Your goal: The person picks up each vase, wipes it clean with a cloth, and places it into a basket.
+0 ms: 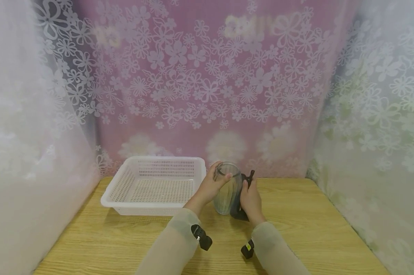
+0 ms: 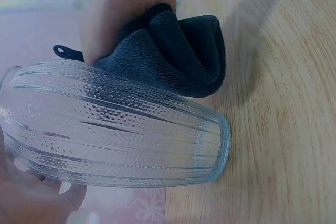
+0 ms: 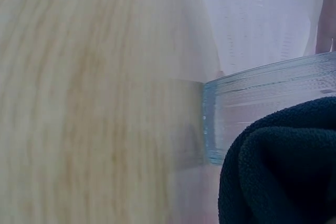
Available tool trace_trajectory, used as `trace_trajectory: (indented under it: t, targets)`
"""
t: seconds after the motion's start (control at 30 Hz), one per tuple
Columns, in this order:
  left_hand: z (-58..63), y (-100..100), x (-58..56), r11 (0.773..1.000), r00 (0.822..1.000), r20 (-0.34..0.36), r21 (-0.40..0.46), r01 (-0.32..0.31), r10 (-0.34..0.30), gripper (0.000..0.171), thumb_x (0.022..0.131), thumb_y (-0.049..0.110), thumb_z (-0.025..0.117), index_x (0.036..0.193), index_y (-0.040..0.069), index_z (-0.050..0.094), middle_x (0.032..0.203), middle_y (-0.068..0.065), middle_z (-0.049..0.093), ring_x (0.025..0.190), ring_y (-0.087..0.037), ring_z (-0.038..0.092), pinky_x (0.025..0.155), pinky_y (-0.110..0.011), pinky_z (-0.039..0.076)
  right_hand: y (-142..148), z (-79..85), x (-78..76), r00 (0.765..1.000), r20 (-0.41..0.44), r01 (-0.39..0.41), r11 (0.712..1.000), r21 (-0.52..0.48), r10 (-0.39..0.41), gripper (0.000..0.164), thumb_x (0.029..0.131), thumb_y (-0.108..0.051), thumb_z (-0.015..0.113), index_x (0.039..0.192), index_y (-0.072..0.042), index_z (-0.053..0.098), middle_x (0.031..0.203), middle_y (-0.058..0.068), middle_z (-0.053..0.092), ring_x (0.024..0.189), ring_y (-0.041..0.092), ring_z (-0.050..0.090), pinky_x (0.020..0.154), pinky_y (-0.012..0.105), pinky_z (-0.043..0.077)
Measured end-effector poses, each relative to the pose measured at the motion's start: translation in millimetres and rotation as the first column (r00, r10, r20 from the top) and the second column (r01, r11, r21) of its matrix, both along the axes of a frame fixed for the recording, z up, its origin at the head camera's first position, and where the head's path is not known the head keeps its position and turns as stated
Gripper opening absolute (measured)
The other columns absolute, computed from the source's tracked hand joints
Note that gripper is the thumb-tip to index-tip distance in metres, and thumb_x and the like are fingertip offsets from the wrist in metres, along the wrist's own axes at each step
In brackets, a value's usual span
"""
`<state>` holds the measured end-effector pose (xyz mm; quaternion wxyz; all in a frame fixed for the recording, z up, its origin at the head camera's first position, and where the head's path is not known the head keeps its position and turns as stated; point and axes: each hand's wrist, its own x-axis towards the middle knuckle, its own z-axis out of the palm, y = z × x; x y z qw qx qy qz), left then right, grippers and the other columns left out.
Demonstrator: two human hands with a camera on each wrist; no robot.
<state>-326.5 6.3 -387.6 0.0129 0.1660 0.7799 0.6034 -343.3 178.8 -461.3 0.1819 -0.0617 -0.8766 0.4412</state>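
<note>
A clear glass vase (image 1: pixel 225 194) with vertical ribs and a dimpled surface stands upright at the middle of the table. My left hand (image 1: pixel 211 184) grips it near the rim, thumb across the front. In the right hand (image 1: pixel 251 198) is a dark grey cloth (image 2: pixel 168 53), bunched up and held against the vase's right side. A black hanging loop (image 2: pixel 68 53) sticks out of the cloth. The right wrist view shows the cloth (image 3: pixel 283 166) in front of the vase's lower part (image 3: pixel 252 98). The right fingertips are mostly hidden by the cloth.
A white perforated plastic basket (image 1: pixel 148 210) sits on the wooden table (image 1: pixel 296 217), left of the vase. Flower-patterned curtains (image 1: pixel 207 76) enclose the table at the back and both sides. Black wrist cameras (image 1: pixel 201 237) are strapped to both forearms.
</note>
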Motion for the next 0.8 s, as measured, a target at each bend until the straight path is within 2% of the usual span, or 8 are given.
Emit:
trace_trajectory:
  t: [0.1, 0.2, 0.37, 0.63, 0.8]
  targets:
    - [0.8, -1, 1.1, 1.000, 1.000, -0.004, -0.001, 0.007, -0.007, 0.069, 0.088, 0.045, 0.058, 0.145, 0.030, 0.022, 0.151, -0.011, 0.019, 0.135, -0.035, 0.021, 0.102, -0.057, 0.026, 1, -5.0, -0.9, 1.000, 0.018, -0.007, 1.000, 0.017, 0.007, 0.052, 0.101, -0.037, 0.027, 0.141, -0.004, 0.021, 0.124, 0.032, 0.049, 0.103, 0.049, 0.053, 0.079, 0.059, 0.043]
    - [-7.7, 1, -6.5, 1.000, 1.000, -0.006, 0.012, -0.001, 0.001, 0.069, 0.087, 0.048, 0.058, 0.144, 0.033, 0.023, 0.151, -0.008, 0.019, 0.135, -0.034, 0.022, 0.102, -0.058, 0.026, 1, -8.9, -1.7, 0.999, 0.033, -0.013, 0.999, 0.036, 0.012, 0.052, 0.101, -0.038, 0.026, 0.138, -0.003, 0.024, 0.121, 0.034, 0.050, 0.101, 0.049, 0.053, 0.077, 0.058, 0.044]
    - [-22.1, 4, -18.9, 1.000, 1.000, -0.014, 0.006, -0.024, 0.024, 0.068, 0.083, 0.056, 0.058, 0.140, 0.044, 0.023, 0.152, -0.002, 0.020, 0.136, -0.031, 0.022, 0.102, -0.057, 0.026, 1, -12.6, -4.0, 0.998, 0.054, -0.033, 0.999, 0.042, 0.031, 0.045, 0.101, -0.030, 0.029, 0.135, 0.000, 0.026, 0.121, 0.034, 0.050, 0.103, 0.050, 0.053, 0.078, 0.058, 0.043]
    - [-23.6, 4, -19.2, 1.000, 1.000, -0.009, 0.000, -0.028, 0.028, 0.069, 0.081, 0.060, 0.057, 0.139, 0.048, 0.022, 0.152, -0.003, 0.018, 0.136, -0.032, 0.022, 0.103, -0.057, 0.025, 4, -16.3, -7.7, 0.991, 0.121, -0.065, 0.995, 0.072, 0.056, 0.047, 0.101, -0.034, 0.025, 0.136, -0.001, 0.027, 0.123, 0.033, 0.049, 0.107, 0.049, 0.051, 0.082, 0.058, 0.042]
    - [-19.7, 4, -16.7, 1.000, 1.000, 0.000, 0.012, -0.026, 0.026, 0.070, 0.083, 0.055, 0.059, 0.142, 0.042, 0.022, 0.152, -0.004, 0.018, 0.136, -0.031, 0.020, 0.103, -0.057, 0.024, 6, -17.3, -11.0, 0.986, 0.154, -0.082, 0.990, 0.113, 0.064, 0.044, 0.101, -0.030, 0.025, 0.133, 0.001, 0.029, 0.121, 0.033, 0.050, 0.105, 0.049, 0.052, 0.081, 0.057, 0.042]
